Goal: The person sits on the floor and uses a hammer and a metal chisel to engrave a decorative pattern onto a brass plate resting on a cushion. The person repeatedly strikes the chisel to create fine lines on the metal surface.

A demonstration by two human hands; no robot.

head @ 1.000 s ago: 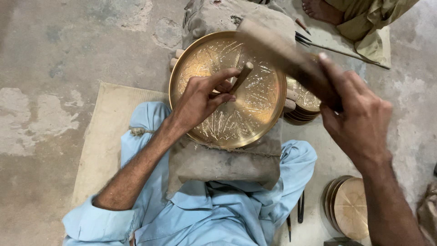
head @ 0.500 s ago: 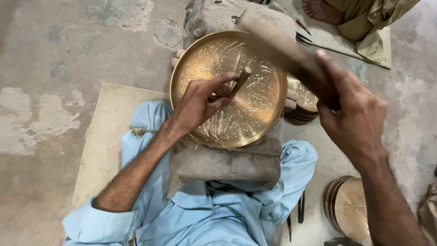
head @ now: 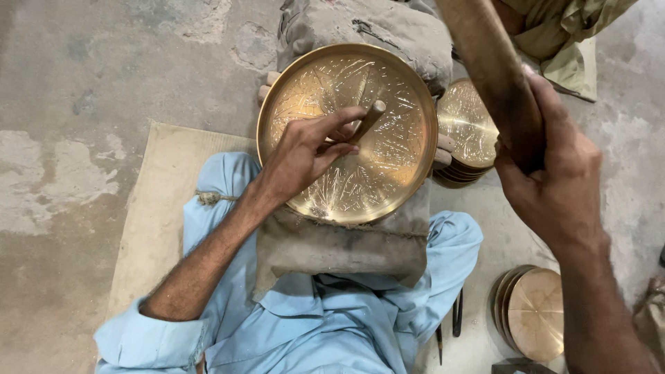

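A round brass plate [head: 388,83] with an engraved pattern lies on a grey cloth [head: 332,246] over my lap. My left hand [head: 305,149] rests on the plate and pinches a short wooden-handled punch [head: 367,119], its tip set near the plate's middle. My right hand [head: 551,173] is raised to the right of the plate and grips a thick wooden mallet [head: 495,69] that points up and away from me. The mallet's head is out of view at the top edge.
A stack of brass plates [head: 467,128] sits right of the worked plate, another stack [head: 533,312] by my right knee. Metal tools [head: 457,315] lie on the concrete floor. A tan mat [head: 149,215] is under me. Another person's clothing [head: 561,34] shows top right.
My right hand has lifted the mallet higher and swung it more upright. The left hand and punch stay on the plate, nearly unmoved.
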